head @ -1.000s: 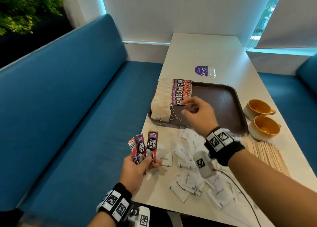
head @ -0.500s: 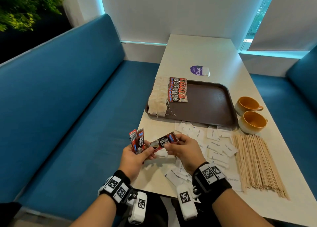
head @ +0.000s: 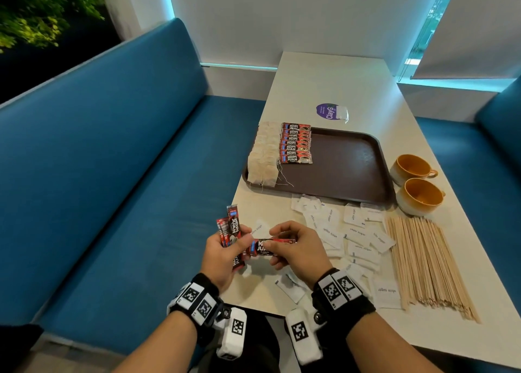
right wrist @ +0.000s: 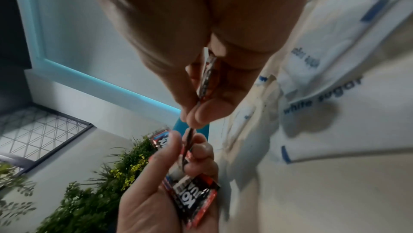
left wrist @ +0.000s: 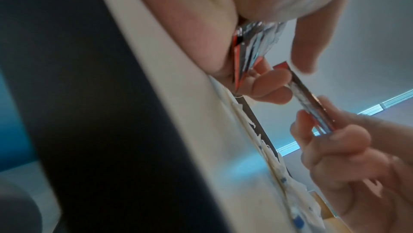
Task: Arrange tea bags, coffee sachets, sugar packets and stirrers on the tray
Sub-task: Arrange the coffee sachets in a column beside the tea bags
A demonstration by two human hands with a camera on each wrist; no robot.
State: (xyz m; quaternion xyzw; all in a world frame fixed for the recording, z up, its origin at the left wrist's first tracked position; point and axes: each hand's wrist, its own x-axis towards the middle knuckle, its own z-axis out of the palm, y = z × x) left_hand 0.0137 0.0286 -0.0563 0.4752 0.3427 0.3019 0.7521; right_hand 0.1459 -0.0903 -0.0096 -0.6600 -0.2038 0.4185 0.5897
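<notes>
A brown tray (head: 346,172) carries a column of tea bags (head: 263,155) along its left edge and a row of red coffee sachets (head: 296,144) beside them. At the table's near edge my left hand (head: 242,243) grips a fan of coffee sachets (head: 232,226) (right wrist: 192,196). My right hand (head: 275,245) pinches one sachet (head: 272,247) (left wrist: 308,99) held level between both hands; its left end still touches the left fingers (left wrist: 268,85). White sugar packets (head: 352,231) (right wrist: 335,78) lie scattered in front of the tray. Wooden stirrers (head: 425,260) lie in a pile to their right.
Two orange-lined cups (head: 411,169) (head: 420,196) stand right of the tray. A purple sticker (head: 328,111) lies beyond it on the white table (head: 324,73). A blue bench (head: 127,175) runs along the left, and the tray's right half is bare.
My right hand drew back from the coffee row on the tray to my left hand and took hold of one sachet, which now lies level between the hands.
</notes>
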